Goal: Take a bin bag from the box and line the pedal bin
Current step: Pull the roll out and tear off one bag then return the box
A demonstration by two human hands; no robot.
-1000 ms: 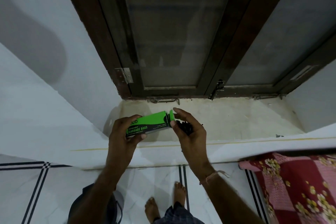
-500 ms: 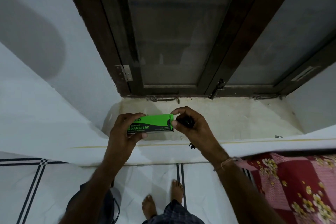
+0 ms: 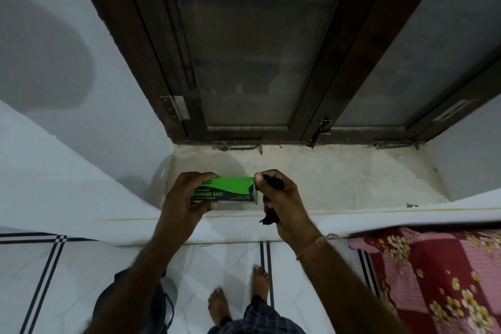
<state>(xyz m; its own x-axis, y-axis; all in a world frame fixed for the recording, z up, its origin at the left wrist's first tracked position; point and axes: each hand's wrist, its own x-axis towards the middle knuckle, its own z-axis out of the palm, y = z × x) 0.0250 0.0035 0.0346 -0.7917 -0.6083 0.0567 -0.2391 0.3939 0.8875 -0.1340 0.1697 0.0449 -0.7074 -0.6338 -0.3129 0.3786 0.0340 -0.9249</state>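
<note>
Head view: box point(image 3: 226, 189) gripped in left hand point(image 3: 181, 202), end flap now shut against right fingertips point(image 3: 259, 178). Black bin bag point(image 3: 269, 218) clenched in right hand point(image 3: 282, 202), out of box. Bin lining not yet begun.

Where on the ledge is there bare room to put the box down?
The window ledge is bare to the right of the right hand, up to the side wall. Behind the green box a free strip runs to the window frame. It is crowded only around both hands.
</note>
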